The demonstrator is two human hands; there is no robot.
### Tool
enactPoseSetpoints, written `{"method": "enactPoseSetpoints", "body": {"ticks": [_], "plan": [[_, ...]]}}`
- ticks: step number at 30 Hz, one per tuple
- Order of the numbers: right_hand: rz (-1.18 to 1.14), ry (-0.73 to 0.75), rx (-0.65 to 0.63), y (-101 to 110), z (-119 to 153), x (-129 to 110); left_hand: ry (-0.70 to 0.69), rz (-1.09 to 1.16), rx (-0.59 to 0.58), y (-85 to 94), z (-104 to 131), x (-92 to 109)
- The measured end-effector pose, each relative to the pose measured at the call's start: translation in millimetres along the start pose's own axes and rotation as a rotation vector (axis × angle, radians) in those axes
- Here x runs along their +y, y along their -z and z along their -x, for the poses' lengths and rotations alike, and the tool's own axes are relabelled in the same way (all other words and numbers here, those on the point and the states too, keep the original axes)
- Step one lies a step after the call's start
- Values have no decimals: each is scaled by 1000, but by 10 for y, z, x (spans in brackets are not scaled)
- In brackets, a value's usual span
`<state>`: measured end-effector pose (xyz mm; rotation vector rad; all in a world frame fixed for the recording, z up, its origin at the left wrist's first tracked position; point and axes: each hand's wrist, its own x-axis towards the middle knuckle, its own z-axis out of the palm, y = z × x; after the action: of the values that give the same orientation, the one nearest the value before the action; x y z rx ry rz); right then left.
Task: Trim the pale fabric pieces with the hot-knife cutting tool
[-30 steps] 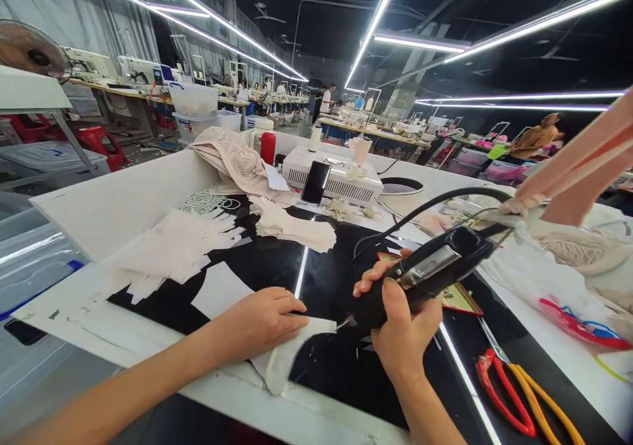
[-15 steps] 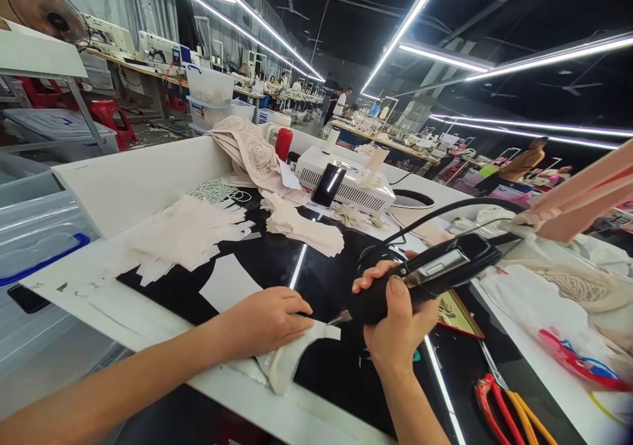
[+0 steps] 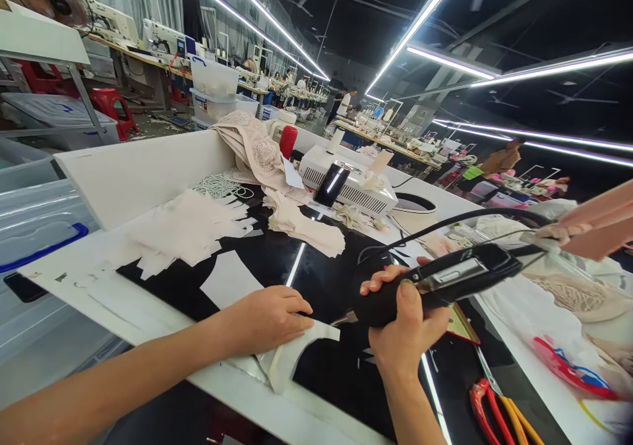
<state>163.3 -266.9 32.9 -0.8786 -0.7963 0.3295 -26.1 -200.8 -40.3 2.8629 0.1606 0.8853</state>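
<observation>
My left hand [image 3: 271,320] lies flat on a pale curved piece [image 3: 289,359] at the near edge of the black tabletop, its fingers stretched out side by side. My right hand [image 3: 408,316] is wrapped round a black handheld tool [image 3: 440,283] with a silver plate on its side. The tool's narrow metal tip [image 3: 345,320] points left, close to the right end of the pale piece. Behind my left hand lies a white curved sheet [image 3: 233,281], partly under the hand. A stack of beige cut pieces [image 3: 304,224] rests farther back.
Pale cut pieces [image 3: 180,231] are heaped at the left. A phone [image 3: 331,184] leans on a white vented box [image 3: 356,184]. Red-handled pliers [image 3: 487,405] and a shallow tray [image 3: 463,324] lie at the right. A black cable [image 3: 445,217] arches behind the tool.
My right hand and the tool have shifted slightly right, with the tip still near the piece's right end. My left hand has stayed in place on the pale piece.
</observation>
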Motion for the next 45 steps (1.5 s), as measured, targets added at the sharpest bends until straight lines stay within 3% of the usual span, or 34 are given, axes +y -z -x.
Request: {"method": "enactPoseSetpoints", "body": {"ticks": [18, 24, 45], "plan": [[-29, 2, -52, 25, 87, -108, 10, 27, 1, 8, 16, -8], [-33, -25, -65, 14, 150, -47, 17, 28, -16, 23, 10, -2], [12, 3, -15, 68, 93, -90, 10, 25, -14, 12, 17, -17]]}}
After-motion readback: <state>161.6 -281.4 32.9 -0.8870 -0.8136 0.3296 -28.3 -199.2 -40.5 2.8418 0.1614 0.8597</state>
